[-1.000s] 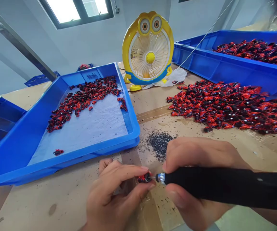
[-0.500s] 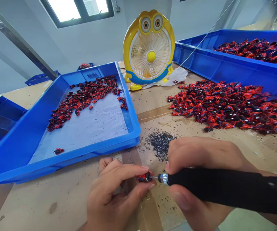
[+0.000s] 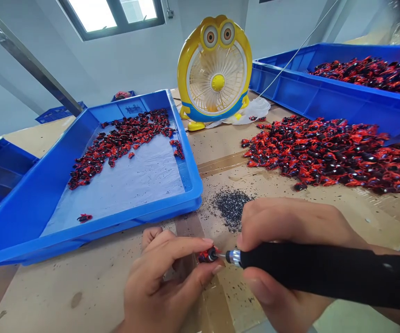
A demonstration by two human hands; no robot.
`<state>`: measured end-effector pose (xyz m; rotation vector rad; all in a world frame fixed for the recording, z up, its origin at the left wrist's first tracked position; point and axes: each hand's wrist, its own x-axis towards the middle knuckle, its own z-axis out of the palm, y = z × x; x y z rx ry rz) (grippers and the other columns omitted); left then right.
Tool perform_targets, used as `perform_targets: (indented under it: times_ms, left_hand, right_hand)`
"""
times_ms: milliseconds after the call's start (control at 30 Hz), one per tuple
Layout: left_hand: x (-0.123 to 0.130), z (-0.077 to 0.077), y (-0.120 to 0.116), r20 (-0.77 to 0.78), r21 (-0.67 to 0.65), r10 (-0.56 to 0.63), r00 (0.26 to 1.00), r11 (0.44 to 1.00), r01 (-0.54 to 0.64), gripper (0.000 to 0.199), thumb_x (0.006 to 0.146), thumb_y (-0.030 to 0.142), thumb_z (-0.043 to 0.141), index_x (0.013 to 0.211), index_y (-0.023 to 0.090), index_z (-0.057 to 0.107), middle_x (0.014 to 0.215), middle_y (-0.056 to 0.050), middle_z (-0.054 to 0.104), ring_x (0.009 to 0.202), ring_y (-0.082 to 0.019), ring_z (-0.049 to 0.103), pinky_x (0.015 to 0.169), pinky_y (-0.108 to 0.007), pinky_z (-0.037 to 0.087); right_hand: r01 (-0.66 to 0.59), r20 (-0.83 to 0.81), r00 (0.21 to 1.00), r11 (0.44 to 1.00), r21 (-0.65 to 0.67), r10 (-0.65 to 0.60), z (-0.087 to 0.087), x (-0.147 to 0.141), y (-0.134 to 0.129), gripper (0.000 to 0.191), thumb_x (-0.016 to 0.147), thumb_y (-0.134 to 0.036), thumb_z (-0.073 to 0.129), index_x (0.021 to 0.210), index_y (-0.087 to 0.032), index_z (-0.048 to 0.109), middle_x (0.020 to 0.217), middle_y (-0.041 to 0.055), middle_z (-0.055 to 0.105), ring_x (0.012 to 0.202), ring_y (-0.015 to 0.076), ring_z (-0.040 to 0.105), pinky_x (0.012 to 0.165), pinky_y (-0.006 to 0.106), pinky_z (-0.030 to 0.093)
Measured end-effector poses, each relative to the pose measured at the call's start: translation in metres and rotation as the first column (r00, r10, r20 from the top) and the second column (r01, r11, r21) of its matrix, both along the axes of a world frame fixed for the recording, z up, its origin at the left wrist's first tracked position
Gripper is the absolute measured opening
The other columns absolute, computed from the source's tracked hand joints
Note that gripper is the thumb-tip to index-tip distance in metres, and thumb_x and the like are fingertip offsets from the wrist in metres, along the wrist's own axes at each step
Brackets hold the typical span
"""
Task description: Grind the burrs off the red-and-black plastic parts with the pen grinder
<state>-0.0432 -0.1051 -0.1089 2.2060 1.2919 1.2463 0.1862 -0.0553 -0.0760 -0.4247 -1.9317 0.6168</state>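
Note:
Between its thumb and index finger, my left hand point(image 3: 168, 277) pinches a small red and black part point(image 3: 207, 255) just above the table point(image 3: 99, 286). My right hand point(image 3: 286, 254) is wrapped round a thick black pen-like tool point(image 3: 325, 270) with a silver collar. The tool's thin metal tip points left and meets the black end of the part; exact contact is too small to tell. Beyond the hands lies a patch of black shavings point(image 3: 233, 206).
A blue tray point(image 3: 116, 229) with similar parts stands at the left. A loose pile of parts point(image 3: 325, 148) lies at the right, before another filled blue bin point(image 3: 290, 92). A yellow fan point(image 3: 218, 83) stands at the back.
Both hands, with the part and the tool, have shifted very slightly left. The grips look the same.

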Motion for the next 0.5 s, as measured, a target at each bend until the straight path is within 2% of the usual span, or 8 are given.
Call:
perform_targets:
  times_ms: [100, 267, 500]
  left_hand:
    - [0.0000, 0.0003, 0.0008, -0.016, 0.015, -0.006, 1.000, 1.000, 0.007, 0.011, 0.102, 0.028, 0.079, 0.112, 0.030, 0.074, 0.082, 0.010, 0.076, 0.065, -0.012, 0.055, 0.073, -0.036, 0.042]
    - [-0.0001, 0.0009, -0.0013, 0.001, -0.001, -0.006, 1.000, 1.000, 0.006, 0.015, 0.100, 0.028, 0.081, 0.113, 0.031, 0.074, 0.072, 0.011, 0.070, 0.063, -0.013, 0.054, 0.071, -0.037, 0.041]
    - [-0.0005, -0.0012, -0.0012, 0.005, 0.005, -0.004, 1.000, 1.000, 0.004, 0.017, 0.099, 0.024, 0.081, 0.114, 0.031, 0.075, 0.080, 0.009, 0.077, 0.064, -0.013, 0.057, 0.071, -0.037, 0.042]
  right_hand:
    - [0.014, -0.006, 1.000, 1.000, 0.012, -0.014, 0.0000, -0.0010, 0.0004, 0.027, 0.077, -0.011, 0.082, 0.095, -0.016, 0.062, 0.070, -0.0042, 0.064, 0.060, 0.0076, 0.062, 0.060, 0.019, 0.057]
    - [0.027, -0.017, 0.999, 1.000, -0.002, -0.027, -0.0003, -0.0037, -0.0008, 0.025, 0.076, -0.012, 0.079, 0.093, -0.017, 0.062, 0.071, -0.0040, 0.063, 0.060, 0.0074, 0.062, 0.059, 0.018, 0.056]
    - [0.030, 0.001, 1.000, 1.000, 0.002, -0.030, 0.0016, -0.0017, -0.0011, 0.027, 0.077, -0.012, 0.080, 0.095, -0.019, 0.061, 0.070, -0.0052, 0.063, 0.058, 0.0082, 0.063, 0.058, 0.019, 0.057]
